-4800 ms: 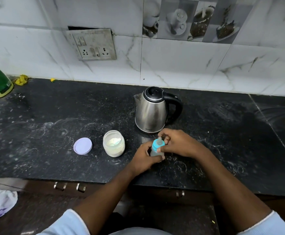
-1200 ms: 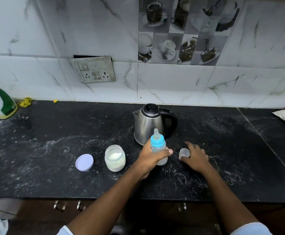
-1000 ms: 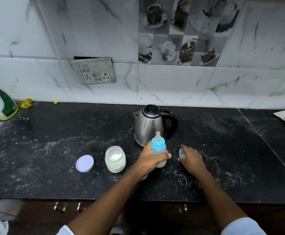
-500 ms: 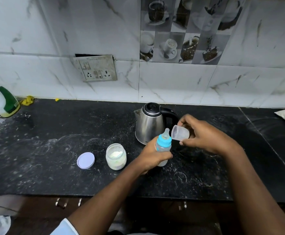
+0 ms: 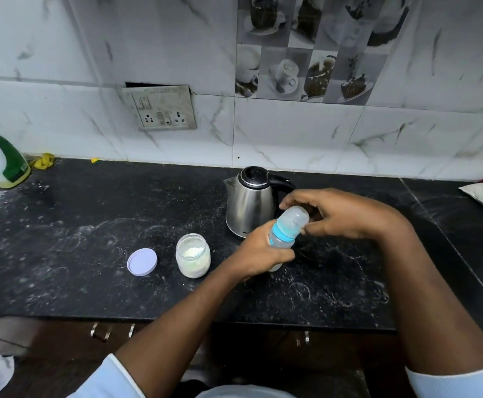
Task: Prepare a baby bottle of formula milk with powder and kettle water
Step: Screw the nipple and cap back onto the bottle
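- Landmark: kettle [image 5: 250, 203], steel, lid shut, standing on the black surface [image 5: 91, 225].
- My left hand [image 5: 259, 249] is just in front of the kettle, grip clenched round the body of the baby bottle [image 5: 281, 241]. Bottle is lifted off the surface and tilted towards the right hand.
- My right hand [image 5: 340, 215] is just right of the kettle, fingertips [image 5: 287, 202] grasping the clear cap [image 5: 297, 218]. Cap sits over the teat, down against the blue collar [image 5: 281, 231]. Can't tell if it's fully snapped on.
- Powder jar [image 5: 193, 255] is front-left of the kettle, open, white powder inside. Its purple lid [image 5: 142, 261] lies flat further left of the kettle, apart from the jar.
- Bottle contents: mostly hidden by my fingers, so I can't confirm fill level or mix.
- Judgement on progress: collar and teat are on and the cap is over them, so this looks like the closing end of the job; powder and water steps probably done, not verifiable here.
- Likely left: seat the cap, maybe shake, set the bottle down, re-lid the jar.
- Risk: tilted bottle plus loose cap, leak if the collar isn't tight.
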